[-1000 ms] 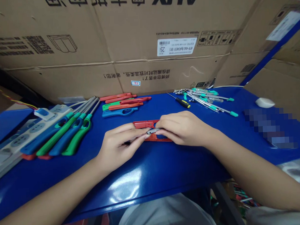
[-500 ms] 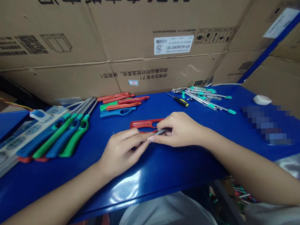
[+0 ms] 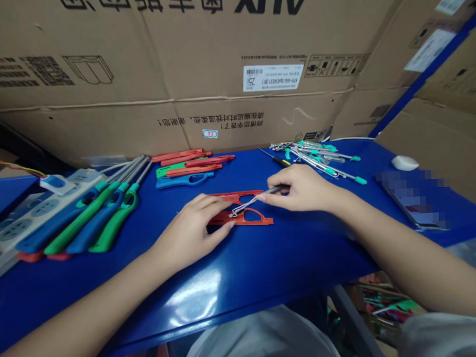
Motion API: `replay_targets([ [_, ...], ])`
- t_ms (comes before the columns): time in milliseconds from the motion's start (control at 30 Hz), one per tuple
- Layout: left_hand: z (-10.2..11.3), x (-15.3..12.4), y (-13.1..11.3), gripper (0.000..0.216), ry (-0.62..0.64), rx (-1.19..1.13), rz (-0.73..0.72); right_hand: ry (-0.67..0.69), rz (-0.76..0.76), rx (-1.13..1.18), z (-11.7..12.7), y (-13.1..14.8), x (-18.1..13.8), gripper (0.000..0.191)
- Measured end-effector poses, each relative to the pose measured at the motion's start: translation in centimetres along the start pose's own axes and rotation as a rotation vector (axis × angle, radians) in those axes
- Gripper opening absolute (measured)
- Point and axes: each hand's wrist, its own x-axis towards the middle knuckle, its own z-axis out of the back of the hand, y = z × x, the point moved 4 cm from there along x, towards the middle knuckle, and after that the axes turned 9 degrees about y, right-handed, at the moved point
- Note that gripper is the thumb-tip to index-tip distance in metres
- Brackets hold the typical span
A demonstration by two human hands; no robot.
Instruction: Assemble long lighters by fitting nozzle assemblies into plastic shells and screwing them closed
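A red plastic lighter shell half (image 3: 243,209) lies open on the blue table (image 3: 265,261). My left hand (image 3: 195,230) rests on its left end, fingers curled and pinching it down. My right hand (image 3: 297,189) is closed on a thin metal tube with a wire (image 3: 254,200), whose tip reaches into the shell's middle.
Several assembled long lighters (image 3: 89,214) in green and blue lie at the left beside a white power strip (image 3: 26,216). Spare shell halves (image 3: 190,165) sit at the back centre. A screwdriver (image 3: 274,158) and a pile of metal tubes (image 3: 319,156) lie at back right. Cardboard boxes (image 3: 201,69) wall the rear.
My right hand has moved right and back, drawing the metal tube away so more of the red shell shows. My left hand stays on the shell's left end.
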Motion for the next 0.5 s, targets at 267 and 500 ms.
replay_targets([
  [267,-0.7,0.1,0.6,0.030,0.092,-0.029,-0.001,-0.052,0.014,0.025,-2.3,-2.8,-0.5,0.055],
  [500,-0.9,0.0,1.1,0.045,0.065,-0.158,0.102,-0.244,0.011,0.109,-1.3,-2.3,-0.7,0.052],
])
